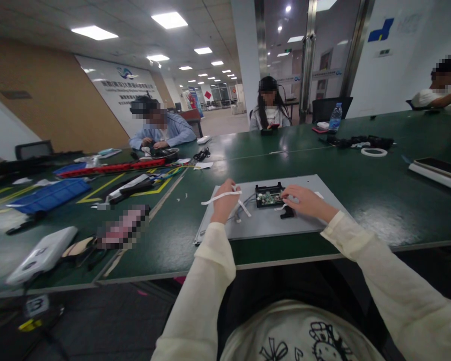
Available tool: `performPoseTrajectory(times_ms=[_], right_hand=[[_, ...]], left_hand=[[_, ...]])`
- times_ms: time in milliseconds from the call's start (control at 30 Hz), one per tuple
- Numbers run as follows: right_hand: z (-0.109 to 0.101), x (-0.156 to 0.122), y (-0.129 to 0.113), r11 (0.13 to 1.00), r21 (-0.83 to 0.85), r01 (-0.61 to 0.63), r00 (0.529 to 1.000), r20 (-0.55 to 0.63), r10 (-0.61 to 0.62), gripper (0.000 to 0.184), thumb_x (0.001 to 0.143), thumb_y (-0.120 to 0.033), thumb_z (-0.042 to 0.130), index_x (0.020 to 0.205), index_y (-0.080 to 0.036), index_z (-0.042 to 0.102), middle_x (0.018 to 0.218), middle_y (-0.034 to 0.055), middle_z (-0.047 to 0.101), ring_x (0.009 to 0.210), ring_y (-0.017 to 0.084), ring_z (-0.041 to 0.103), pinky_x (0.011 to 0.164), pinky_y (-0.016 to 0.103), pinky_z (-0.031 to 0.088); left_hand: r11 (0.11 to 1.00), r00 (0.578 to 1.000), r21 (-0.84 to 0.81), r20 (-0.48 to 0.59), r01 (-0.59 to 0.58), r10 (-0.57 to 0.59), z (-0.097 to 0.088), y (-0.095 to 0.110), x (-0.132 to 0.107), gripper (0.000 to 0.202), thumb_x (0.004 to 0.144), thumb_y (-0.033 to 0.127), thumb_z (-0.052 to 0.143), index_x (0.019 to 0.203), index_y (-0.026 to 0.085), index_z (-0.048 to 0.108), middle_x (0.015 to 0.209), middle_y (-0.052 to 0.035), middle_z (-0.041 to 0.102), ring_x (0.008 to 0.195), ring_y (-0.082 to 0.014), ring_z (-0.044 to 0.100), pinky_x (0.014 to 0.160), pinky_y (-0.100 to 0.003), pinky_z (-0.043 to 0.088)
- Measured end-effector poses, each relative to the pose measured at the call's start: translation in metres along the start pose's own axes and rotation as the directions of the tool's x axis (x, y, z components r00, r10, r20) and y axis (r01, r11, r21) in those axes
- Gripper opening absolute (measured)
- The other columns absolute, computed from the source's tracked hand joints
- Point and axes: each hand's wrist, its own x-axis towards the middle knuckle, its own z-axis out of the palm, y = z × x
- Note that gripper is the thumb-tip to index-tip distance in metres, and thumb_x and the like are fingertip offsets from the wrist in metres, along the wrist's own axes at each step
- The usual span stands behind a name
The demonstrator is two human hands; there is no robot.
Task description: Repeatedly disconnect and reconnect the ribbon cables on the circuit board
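Note:
A black plastic frame (269, 187) with a green circuit board (272, 197) in it lies on a grey flat panel (281, 227). My right hand (304, 200) is at the frame's right end, thumb and fingers pinched by the board's edge. What sits between those fingertips is too small to make out. Left of the frame, my left hand (225, 203) is closed on a thin white strip (210, 200) that runs across it. Below it another white strip (244, 207) and grey wires (248, 199) reach toward the frame. A small black part (287, 212) rests by my right hand.
Leftward are a blue tray (50, 195), a phone (124, 226) and a white device (43, 254). Rightward lie a white ring (374, 152), a water bottle (335, 118) and a dark slab on a white base (439, 172). Several people sit around the green table (240, 155).

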Motion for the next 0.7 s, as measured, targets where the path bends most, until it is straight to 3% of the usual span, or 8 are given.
performPoseTrajectory(times_ms=[100, 200, 367, 533, 700], right_hand=[[0.006, 0.002, -0.004, 0.994, 0.028, 0.104, 0.995, 0.004, -0.104, 0.031, 0.095, -0.035, 0.050, 0.118, -0.021, 0.065, 0.129, 0.0105, 0.059, 0.123, 0.025, 0.051, 0.106, 0.045, 0.040], [0.010, 0.002, -0.007, 0.990, 0.038, 0.139, 0.990, 0.014, -0.140, 0.035, 0.094, -0.037, 0.052, 0.124, -0.023, 0.063, 0.138, 0.0100, 0.053, 0.132, 0.026, 0.044, 0.112, 0.049, 0.035], [0.013, 0.001, -0.009, 0.990, 0.039, 0.136, 0.987, 0.083, -0.139, 0.037, 0.096, -0.037, 0.051, 0.129, -0.023, 0.061, 0.141, 0.0094, 0.051, 0.134, 0.025, 0.043, 0.113, 0.050, 0.035], [0.014, 0.001, -0.011, 0.992, 0.038, 0.121, 0.987, 0.100, -0.124, 0.038, 0.096, -0.037, 0.051, 0.129, -0.023, 0.061, 0.141, 0.0097, 0.052, 0.134, 0.026, 0.044, 0.112, 0.050, 0.036], [0.014, 0.002, -0.012, 0.991, 0.061, 0.116, 0.987, 0.103, -0.122, 0.038, 0.095, -0.035, 0.053, 0.130, -0.024, 0.061, 0.142, 0.0087, 0.052, 0.135, 0.026, 0.043, 0.113, 0.051, 0.035]], left_hand=[[0.999, 0.993, 0.013, 0.108, 0.051, -0.052, 0.007, -0.027, 0.003, 0.025, 0.090, 0.039, 0.051, 0.085, 0.017, 0.062, 0.087, -0.0089, 0.067, 0.081, -0.0206, 0.063, 0.073, -0.028, 0.045], [1.000, 0.978, -0.020, 0.208, 0.021, -0.017, 0.015, -0.036, 0.003, 0.033, 0.089, 0.045, 0.051, 0.073, 0.018, 0.060, 0.080, -0.0091, 0.068, 0.080, -0.0211, 0.064, 0.073, -0.027, 0.045], [0.997, 0.978, -0.077, 0.208, 0.020, -0.004, 0.020, -0.031, 0.001, 0.020, 0.082, 0.040, 0.060, 0.076, 0.021, 0.062, 0.087, -0.0047, 0.071, 0.085, -0.0182, 0.065, 0.073, -0.022, 0.045], [0.994, 0.981, -0.106, 0.196, 0.030, -0.009, 0.017, -0.027, 0.000, 0.007, 0.079, 0.024, 0.059, 0.079, 0.018, 0.063, 0.087, -0.0044, 0.070, 0.084, -0.0176, 0.064, 0.075, -0.024, 0.046], [0.966, 0.988, -0.258, 0.155, 0.019, 0.022, 0.012, -0.020, -0.001, 0.004, 0.076, 0.016, 0.059, 0.075, 0.019, 0.062, 0.081, -0.0046, 0.071, 0.080, -0.0181, 0.066, 0.072, -0.026, 0.049]])
